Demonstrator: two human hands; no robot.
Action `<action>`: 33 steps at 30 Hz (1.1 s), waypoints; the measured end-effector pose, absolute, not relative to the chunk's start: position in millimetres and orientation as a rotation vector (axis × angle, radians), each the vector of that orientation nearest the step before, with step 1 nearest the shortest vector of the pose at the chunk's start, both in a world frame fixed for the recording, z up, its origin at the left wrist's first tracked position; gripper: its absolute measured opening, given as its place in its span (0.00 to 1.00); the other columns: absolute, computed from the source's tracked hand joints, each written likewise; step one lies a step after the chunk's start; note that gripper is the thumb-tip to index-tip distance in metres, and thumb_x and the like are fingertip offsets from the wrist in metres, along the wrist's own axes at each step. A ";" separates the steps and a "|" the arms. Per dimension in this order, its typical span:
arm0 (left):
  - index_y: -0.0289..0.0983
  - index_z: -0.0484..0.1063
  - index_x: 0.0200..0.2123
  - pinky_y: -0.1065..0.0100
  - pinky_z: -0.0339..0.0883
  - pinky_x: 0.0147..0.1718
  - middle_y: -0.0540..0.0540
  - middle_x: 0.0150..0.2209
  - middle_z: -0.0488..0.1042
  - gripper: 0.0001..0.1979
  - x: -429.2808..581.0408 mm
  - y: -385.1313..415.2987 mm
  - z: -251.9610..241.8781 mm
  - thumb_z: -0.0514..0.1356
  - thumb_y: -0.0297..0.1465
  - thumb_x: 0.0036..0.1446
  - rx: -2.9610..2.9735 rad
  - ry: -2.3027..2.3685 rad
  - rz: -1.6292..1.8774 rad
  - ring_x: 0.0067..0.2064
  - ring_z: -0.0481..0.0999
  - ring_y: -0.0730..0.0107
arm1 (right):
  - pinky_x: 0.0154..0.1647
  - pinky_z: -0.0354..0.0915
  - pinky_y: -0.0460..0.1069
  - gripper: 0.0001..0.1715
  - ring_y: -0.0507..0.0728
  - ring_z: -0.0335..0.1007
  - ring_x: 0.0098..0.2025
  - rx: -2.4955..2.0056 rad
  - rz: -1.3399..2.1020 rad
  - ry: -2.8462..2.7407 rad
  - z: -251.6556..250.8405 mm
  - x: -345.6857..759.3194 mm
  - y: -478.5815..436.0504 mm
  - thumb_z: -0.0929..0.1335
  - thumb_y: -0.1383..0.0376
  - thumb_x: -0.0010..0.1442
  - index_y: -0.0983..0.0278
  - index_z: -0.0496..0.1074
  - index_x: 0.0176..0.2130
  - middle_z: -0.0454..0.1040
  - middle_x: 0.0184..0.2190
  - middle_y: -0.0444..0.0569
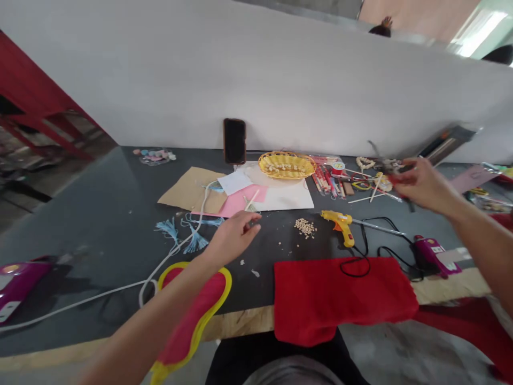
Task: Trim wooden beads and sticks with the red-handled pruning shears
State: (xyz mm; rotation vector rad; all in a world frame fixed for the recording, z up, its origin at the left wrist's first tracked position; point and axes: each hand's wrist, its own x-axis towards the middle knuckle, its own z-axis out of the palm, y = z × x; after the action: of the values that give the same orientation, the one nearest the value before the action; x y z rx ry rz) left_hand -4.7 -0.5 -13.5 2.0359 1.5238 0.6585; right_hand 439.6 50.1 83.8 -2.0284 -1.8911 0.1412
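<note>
Dark, blurred tool is gripped by right hand; left hand, I cannot tell

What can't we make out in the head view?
Head view:
- Dark tool in right hand: blurred, type unclear.
- Stick by left hand: whether gripped, hidden by the hand.
- Far-left purple device: cut off by left edge.
- Pieces in yellow basket: too small to identify.

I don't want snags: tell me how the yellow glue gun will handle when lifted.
The glue gun should stay stiff, since its body looks like hard plastic. It may drag the black cord looped on the red cloth. The stick jutting from its back may catch.
</note>
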 end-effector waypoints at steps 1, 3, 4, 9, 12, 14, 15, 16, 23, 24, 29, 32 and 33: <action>0.37 0.71 0.46 0.61 0.70 0.39 0.41 0.44 0.75 0.15 4.9 -4.6 -13.0 0.56 0.36 0.58 1.976 1.443 0.700 0.37 0.75 0.64 | 0.32 0.72 0.57 0.35 0.62 0.77 0.35 -1.928 0.272 -1.910 79.9 418.6 41.1 0.68 0.67 0.57 0.60 0.51 0.59 0.78 0.40 0.54; 0.38 0.68 0.51 0.61 0.71 0.41 0.39 0.48 0.73 0.19 24.5 -14.2 -12.6 0.57 0.38 0.58 1.776 1.246 0.770 0.42 0.75 0.63 | 0.34 0.73 0.53 0.34 0.58 0.77 0.36 -1.716 0.473 -1.947 66.6 372.8 20.6 0.68 0.65 0.57 0.58 0.51 0.58 0.78 0.40 0.49; 0.38 0.65 0.55 0.60 0.71 0.42 0.38 0.51 0.71 0.23 33.5 -19.5 -12.3 0.58 0.40 0.58 1.652 1.137 0.775 0.45 0.75 0.62 | 0.34 0.74 0.53 0.32 0.59 0.76 0.37 -1.578 0.591 -1.954 58.1 349.6 9.9 0.68 0.64 0.56 0.58 0.52 0.56 0.77 0.39 0.49; 0.43 0.60 0.59 0.58 0.69 0.49 0.38 0.59 0.65 0.33 60.7 -46.2 -7.0 0.65 0.43 0.52 1.126 0.816 0.898 0.55 0.71 0.57 | 0.39 0.73 0.52 0.30 0.56 0.75 0.40 -1.043 1.053 -1.837 16.0 255.3 -35.3 0.66 0.68 0.56 0.58 0.52 0.54 0.75 0.38 0.46; 0.46 0.62 0.58 0.58 0.68 0.51 0.42 0.57 0.69 0.34 63.7 -58.9 -5.8 0.68 0.43 0.49 0.900 0.770 0.975 0.55 0.72 0.58 | 0.38 0.73 0.52 0.27 0.56 0.75 0.38 -0.984 1.043 -1.847 -1.2 224.2 -47.7 0.65 0.71 0.56 0.59 0.54 0.53 0.74 0.38 0.48; 0.47 0.61 0.58 0.58 0.71 0.48 0.43 0.55 0.71 0.35 61.8 -64.5 -7.9 0.68 0.43 0.48 0.777 0.785 1.016 0.52 0.74 0.59 | 0.41 0.73 0.53 0.24 0.57 0.75 0.41 -0.982 0.932 -1.903 -7.9 213.4 -51.0 0.64 0.72 0.57 0.60 0.55 0.52 0.74 0.41 0.51; 0.47 0.61 0.58 0.58 0.73 0.45 0.44 0.54 0.72 0.34 59.9 -66.2 -9.6 0.68 0.43 0.49 0.730 0.794 1.029 0.50 0.76 0.59 | 0.43 0.73 0.54 0.24 0.58 0.74 0.43 -0.967 0.853 -1.953 -9.6 210.6 -52.1 0.63 0.72 0.57 0.61 0.56 0.52 0.73 0.44 0.53; 0.46 0.61 0.57 0.58 0.74 0.43 0.44 0.52 0.74 0.33 57.5 -67.3 -11.4 0.67 0.44 0.49 0.691 0.801 1.036 0.47 0.77 0.60 | 0.45 0.72 0.56 0.23 0.59 0.73 0.46 -0.945 0.760 -2.011 -10.4 209.3 -53.0 0.63 0.72 0.58 0.61 0.57 0.53 0.73 0.46 0.54; 0.40 0.65 0.48 0.62 0.73 0.38 0.47 0.35 0.80 0.23 37.2 -66.7 -12.4 0.67 0.40 0.51 0.627 0.894 1.071 0.37 0.80 0.64 | 0.62 0.56 0.66 0.35 0.68 0.50 0.66 -1.001 0.144 -2.373 -7.4 226.5 -63.2 0.66 0.65 0.61 0.65 0.54 0.64 0.60 0.62 0.63; 0.39 0.66 0.46 0.63 0.73 0.38 0.48 0.35 0.80 0.22 35.9 -66.8 -11.1 0.67 0.39 0.51 0.642 0.916 1.084 0.38 0.80 0.64 | 0.63 0.53 0.69 0.38 0.70 0.44 0.68 -1.049 0.081 -2.399 -8.4 230.3 -64.6 0.68 0.61 0.61 0.64 0.52 0.65 0.55 0.65 0.63; 0.38 0.68 0.39 0.65 0.71 0.39 0.48 0.36 0.79 0.20 39.9 -70.6 -5.0 0.71 0.32 0.44 0.750 0.940 1.077 0.40 0.79 0.64 | 0.61 0.46 0.75 0.48 0.78 0.35 0.69 -1.187 -0.034 -2.471 -16.0 241.5 -69.8 0.68 0.43 0.56 0.58 0.52 0.67 0.45 0.69 0.63; 0.36 0.70 0.35 0.68 0.71 0.36 0.50 0.32 0.77 0.19 46.4 -72.3 -2.9 0.73 0.28 0.40 0.791 0.959 1.072 0.36 0.78 0.68 | 0.60 0.41 0.78 0.52 0.79 0.34 0.69 -1.183 -0.039 -2.504 -18.1 241.3 -72.7 0.65 0.37 0.54 0.58 0.52 0.67 0.45 0.69 0.64; 0.36 0.70 0.35 0.68 0.71 0.35 0.52 0.30 0.76 0.19 48.4 -72.3 -2.5 0.73 0.27 0.39 0.799 0.963 1.071 0.34 0.77 0.70 | 0.60 0.39 0.79 0.53 0.80 0.34 0.69 -1.176 -0.045 -2.512 -18.4 240.5 -73.6 0.64 0.36 0.53 0.58 0.52 0.67 0.46 0.69 0.65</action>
State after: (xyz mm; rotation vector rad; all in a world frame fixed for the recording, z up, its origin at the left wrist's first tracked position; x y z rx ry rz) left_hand 48.4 -72.3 -2.5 0.7989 0.9632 1.0707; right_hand 240.5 -73.6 -18.4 -1.1757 -2.5120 -0.0455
